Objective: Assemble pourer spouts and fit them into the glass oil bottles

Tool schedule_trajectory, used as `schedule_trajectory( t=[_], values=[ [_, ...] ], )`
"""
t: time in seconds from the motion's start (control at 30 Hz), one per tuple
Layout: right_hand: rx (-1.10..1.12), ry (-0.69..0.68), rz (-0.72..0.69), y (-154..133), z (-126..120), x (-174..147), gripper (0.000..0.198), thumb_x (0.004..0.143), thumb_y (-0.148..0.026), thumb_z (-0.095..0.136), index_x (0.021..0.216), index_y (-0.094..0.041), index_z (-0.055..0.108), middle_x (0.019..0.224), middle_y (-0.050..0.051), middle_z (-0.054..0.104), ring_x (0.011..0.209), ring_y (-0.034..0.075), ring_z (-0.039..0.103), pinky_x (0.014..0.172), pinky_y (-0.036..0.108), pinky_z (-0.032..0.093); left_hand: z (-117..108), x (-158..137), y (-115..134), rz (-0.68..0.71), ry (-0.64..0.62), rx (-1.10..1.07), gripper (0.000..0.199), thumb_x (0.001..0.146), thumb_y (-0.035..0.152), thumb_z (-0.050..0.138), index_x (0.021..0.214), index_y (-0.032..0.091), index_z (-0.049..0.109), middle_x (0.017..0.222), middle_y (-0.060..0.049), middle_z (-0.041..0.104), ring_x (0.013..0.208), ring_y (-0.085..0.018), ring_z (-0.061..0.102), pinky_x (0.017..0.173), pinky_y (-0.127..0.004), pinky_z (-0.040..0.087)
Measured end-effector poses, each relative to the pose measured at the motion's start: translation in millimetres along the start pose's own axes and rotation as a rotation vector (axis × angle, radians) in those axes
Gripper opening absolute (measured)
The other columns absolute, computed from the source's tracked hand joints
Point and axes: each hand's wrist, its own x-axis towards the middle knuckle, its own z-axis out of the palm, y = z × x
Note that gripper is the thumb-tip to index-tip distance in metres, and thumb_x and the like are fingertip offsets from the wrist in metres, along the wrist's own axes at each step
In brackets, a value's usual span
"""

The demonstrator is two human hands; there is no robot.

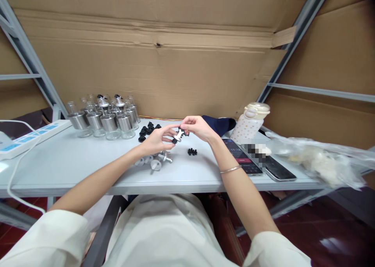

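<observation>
Above the table my left hand is closed around a silver bottle pourer with a black stopper end, held tilted between thumb and fingers. My right hand pinches a small black piece against the pourer's upper end; the fingertips partly hide it. Below the left hand lie several silver metal pourer parts. Behind that hand sits a group of black ribbed stoppers. Several small black pieces lie together below the right hand.
Glass bottles with metal sleeves stand at back left, some with pourers fitted. A power strip lies far left. To the right are a dotted flask, dark blue cloth item, phones and a plastic bag.
</observation>
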Motion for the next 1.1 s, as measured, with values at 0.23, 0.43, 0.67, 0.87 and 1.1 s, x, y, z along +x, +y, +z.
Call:
schedule_trajectory(
  t=[0.23,0.43,0.67,0.87,1.1],
  values=[
    [0.015,0.009,0.006,-2.4,0.8,0.0,0.033,0.054,-0.04,0.083,0.065,-0.015,0.065,0.052,-0.003,0.058,0.046,0.007,0.049,0.047,0.023,0.041,-0.1,0.4,-0.1,0.006,0.011,-0.075,0.066,0.068,0.009,0.065,0.131,0.023,0.049,0.098,-0.005,0.061,0.096,-0.016,0.063,0.079,-0.027,0.057],
    [0.031,0.005,0.013,-1.7,0.4,-0.4,0.029,0.057,-0.036,0.083,0.07,-0.015,0.066,0.058,-0.003,0.062,0.048,0.006,0.051,0.049,0.022,0.043,-0.2,0.3,1.2,-0.033,0.019,-0.079,0.062,0.07,0.011,0.065,0.129,0.022,0.051,0.101,-0.006,0.059,0.1,-0.018,0.062,0.08,-0.029,0.057],
    [0.081,-0.061,0.065,-5.1,2.0,-3.4,0.032,0.058,-0.031,0.082,0.083,-0.016,0.068,0.068,0.0,0.069,0.054,0.009,0.059,0.051,0.022,0.048,-0.7,1.0,-1.5,-0.052,0.081,-0.088,0.057,0.07,0.014,0.069,0.125,0.018,0.053,0.106,-0.008,0.059,0.104,-0.019,0.061,0.084,-0.033,0.056],
    [0.061,-0.051,0.06,-3.3,2.7,-2.8,0.032,0.059,-0.027,0.081,0.085,-0.016,0.067,0.064,0.0,0.069,0.053,0.01,0.061,0.05,0.022,0.048,1.9,0.6,-1.5,-0.04,0.062,-0.086,0.063,0.07,0.017,0.072,0.127,0.022,0.044,0.104,-0.006,0.06,0.1,-0.017,0.062,0.085,-0.032,0.054],
    [0.025,-0.085,0.027,-0.5,3.4,-1.6,0.034,0.057,-0.025,0.081,0.086,-0.015,0.065,0.063,0.0,0.069,0.054,0.011,0.062,0.053,0.024,0.049,5.6,2.8,-6.4,-0.03,0.139,-0.122,0.063,0.07,0.018,0.073,0.124,0.02,0.041,0.095,-0.005,0.064,0.092,-0.017,0.065,0.081,-0.031,0.053]
  ],
)
